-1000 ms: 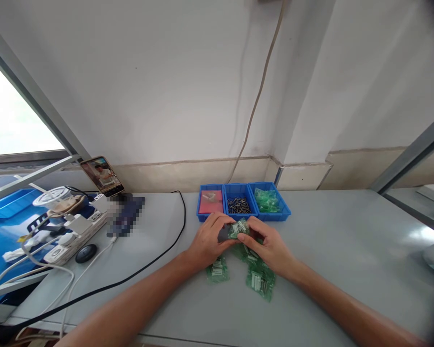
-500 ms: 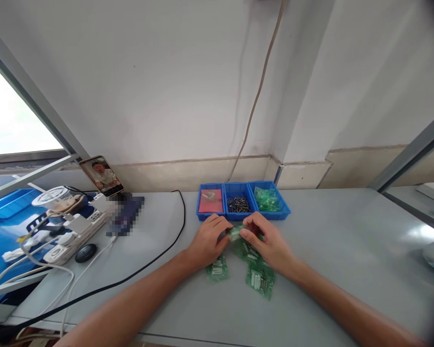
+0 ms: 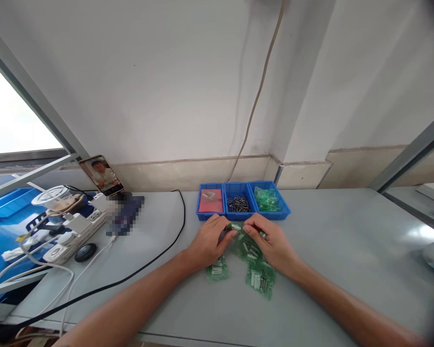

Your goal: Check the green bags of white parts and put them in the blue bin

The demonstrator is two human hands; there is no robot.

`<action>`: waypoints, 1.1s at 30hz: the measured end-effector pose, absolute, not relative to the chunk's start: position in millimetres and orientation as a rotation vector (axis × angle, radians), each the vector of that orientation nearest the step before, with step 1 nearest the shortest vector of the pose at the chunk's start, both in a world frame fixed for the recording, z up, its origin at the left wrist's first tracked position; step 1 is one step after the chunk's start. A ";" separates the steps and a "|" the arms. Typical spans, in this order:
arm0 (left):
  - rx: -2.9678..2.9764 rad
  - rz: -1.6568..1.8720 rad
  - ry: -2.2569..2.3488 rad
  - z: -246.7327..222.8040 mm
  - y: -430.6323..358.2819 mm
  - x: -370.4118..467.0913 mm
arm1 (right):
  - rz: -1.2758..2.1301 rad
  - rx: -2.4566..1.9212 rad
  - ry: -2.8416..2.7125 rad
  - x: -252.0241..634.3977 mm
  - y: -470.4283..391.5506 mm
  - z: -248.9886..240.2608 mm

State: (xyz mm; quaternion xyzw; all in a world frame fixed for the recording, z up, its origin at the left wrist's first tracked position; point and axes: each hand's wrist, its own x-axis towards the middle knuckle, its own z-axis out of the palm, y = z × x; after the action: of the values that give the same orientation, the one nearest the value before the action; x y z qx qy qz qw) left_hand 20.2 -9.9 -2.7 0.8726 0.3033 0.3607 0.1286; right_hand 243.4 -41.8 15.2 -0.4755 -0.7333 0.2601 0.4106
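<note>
Between my two hands is a small green plastic bag (image 3: 235,226) with pale pieces showing inside. My left hand (image 3: 210,241) pinches its left side, thumb against fingers. On the other side, my right hand (image 3: 269,239) is closed on the bag's right edge. Beneath and in front of the hands lie more green bags: one bag of pale and metal pins (image 3: 260,280) near my right wrist, another bag (image 3: 217,270) beside my left hand, and a bag (image 3: 250,250) between them, partly covered by my right hand.
Behind the hands stand three joined blue bins: one with a red sheet (image 3: 210,200), one with dark screws (image 3: 238,204), one with green bags (image 3: 267,199). A black cable (image 3: 144,266) crosses the table at left, near a power strip (image 3: 75,236), a mouse (image 3: 86,252) and a propped phone (image 3: 101,175).
The fingers of both hands have shifted slightly on the small green bag, and it has turned a little. The bags on the table and the bins stay where they were.
</note>
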 end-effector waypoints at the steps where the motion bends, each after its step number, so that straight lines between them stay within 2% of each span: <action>1: 2.525 1.041 0.891 -2.8 -10.0 20.1 | 0.678 -1.196 -1.854 243.2 -41.9 14.7; 33: 2.439 1.051 0.897 2.2 -12.0 19.7 | 0.651 -1.209 -1.890 242.1 -43.8 10.5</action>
State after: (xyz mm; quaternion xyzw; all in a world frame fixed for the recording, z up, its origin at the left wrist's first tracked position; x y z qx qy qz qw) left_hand 19.7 -12.0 2.2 0.8577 0.3154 0.3695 0.1683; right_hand 242.1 -43.8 10.5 -0.4761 -0.7444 0.2562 0.3919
